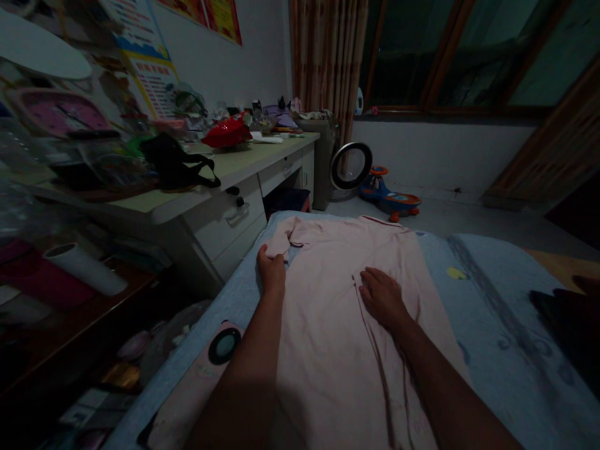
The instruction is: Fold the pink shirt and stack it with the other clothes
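A pale pink shirt point(323, 312) with thin dark trim lies spread out on a light blue bedsheet point(473, 294). At its left edge, my left hand point(271, 273) pinches the shirt's sleeve between thumb and fingers. My right hand point(383, 297) rests flat on the right part of the shirt, its fingers stretched out. Beside that hand, a dark trim line runs down the cloth towards me. Under my left forearm, partly hidden, is a pale pink item point(187, 390) with a dark round print.
A desk point(262, 159) with drawers stands along the left, holding a black bag point(171, 159), a red packet point(228, 131) and a pink clock point(63, 114). Beyond the bed are a washing machine with its round door point(351, 145) open and a blue-orange ride-on toy point(391, 197).
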A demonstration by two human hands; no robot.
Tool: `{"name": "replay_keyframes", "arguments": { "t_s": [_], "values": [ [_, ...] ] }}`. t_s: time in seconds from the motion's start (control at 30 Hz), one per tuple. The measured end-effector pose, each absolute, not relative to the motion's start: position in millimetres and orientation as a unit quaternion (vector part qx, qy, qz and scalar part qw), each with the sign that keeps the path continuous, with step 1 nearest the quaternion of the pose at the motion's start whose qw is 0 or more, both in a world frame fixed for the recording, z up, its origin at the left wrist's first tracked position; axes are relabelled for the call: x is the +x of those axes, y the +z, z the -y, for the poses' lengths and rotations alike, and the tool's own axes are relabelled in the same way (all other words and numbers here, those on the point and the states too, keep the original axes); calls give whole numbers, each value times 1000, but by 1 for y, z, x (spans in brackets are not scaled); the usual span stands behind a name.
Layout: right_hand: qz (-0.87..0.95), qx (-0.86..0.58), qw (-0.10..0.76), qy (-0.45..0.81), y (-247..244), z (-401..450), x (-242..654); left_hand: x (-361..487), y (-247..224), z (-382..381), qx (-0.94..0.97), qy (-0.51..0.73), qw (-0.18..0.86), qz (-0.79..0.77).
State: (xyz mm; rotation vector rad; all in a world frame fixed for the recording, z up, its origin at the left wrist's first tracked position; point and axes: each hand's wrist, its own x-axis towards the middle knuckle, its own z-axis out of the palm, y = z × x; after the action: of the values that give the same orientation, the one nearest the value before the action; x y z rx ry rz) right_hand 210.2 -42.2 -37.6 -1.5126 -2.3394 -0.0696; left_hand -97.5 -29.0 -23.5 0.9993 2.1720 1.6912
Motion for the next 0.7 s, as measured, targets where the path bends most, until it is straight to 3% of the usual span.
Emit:
{"name": "replay_keyframes", "arguments": {
  "t_s": [0.1,0.3,0.37,0.47,0.57,0.7],
  "values": [
    [825,-536,177,-22,-38,42,210,-80,-5,33,345,594,87,-722],
    [822,-534,200,5,-36,43,207,-18,29,58,633,492,-13,-597],
    [809,-532,248,39,-33,42,208,3,29,67,729,416,20,-543],
    [721,-554,398,120,-30,38,212,24,18,77,814,324,99,-472],
    [608,-564,524,196,-29,31,218,28,5,81,824,313,136,-453],
    [625,-562,513,173,-32,27,219,16,0,75,771,377,96,-504]
  ]
}}
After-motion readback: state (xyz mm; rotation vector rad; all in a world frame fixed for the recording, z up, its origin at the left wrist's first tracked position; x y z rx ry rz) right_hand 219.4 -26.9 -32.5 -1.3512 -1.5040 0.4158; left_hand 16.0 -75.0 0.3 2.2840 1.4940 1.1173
